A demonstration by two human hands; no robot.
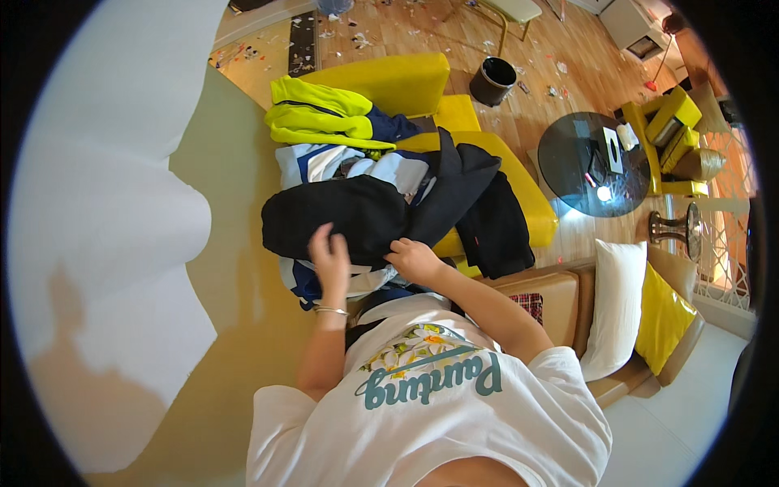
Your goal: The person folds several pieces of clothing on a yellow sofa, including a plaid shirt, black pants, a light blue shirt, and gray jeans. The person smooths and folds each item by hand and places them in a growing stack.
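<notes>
A black cloth garment [335,213] lies in front of me over a pile of clothes on a yellow upholstered seat [499,152]. At its near edge, the fingers of my right hand [417,260] pinch the cloth. My left hand [330,262], with a bangle at the wrist, is slightly blurred over the garment's near side, its fingers apart. A dark grey garment part [459,182] stretches away to the right. Beneath are white and blue garments [395,170]. Beyond them rests a neon yellow and navy jacket [328,115]; folded black clothing [499,225] sits at the right.
At left rises a wall [213,243] with a torn white covering [109,231]. A black bin [493,81] stands on a wood floor [420,30] strewn with scraps. To the right are a round dark glass table [566,164] and a tan sofa [554,298] with a white pillow [618,304].
</notes>
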